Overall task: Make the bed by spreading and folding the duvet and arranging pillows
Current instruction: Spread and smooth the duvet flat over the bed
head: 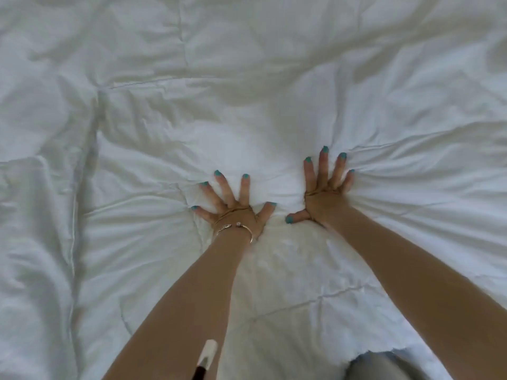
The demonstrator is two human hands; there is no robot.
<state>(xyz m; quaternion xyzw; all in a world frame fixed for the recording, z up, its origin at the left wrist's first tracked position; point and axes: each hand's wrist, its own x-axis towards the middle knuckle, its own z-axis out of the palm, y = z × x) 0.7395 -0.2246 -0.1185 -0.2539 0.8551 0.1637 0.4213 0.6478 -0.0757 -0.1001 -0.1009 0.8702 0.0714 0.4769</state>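
A white quilted duvet (247,78) fills the whole view, wrinkled, with stitched seams running across it. My left hand (233,207) lies flat on it just left of centre, fingers spread wide, a thin bracelet at the wrist. A little to the right and slightly farther away, my right hand (326,187) presses down the same way with splayed fingers. Creases fan out from both palms. Neither hand grips any cloth. No pillow is visible.
A raised fold of the duvet (82,174) runs top to bottom on the left. Grey cloth over my knee (384,366) shows at the bottom edge, with a small white and dark object (204,357) dangling beside my left forearm.
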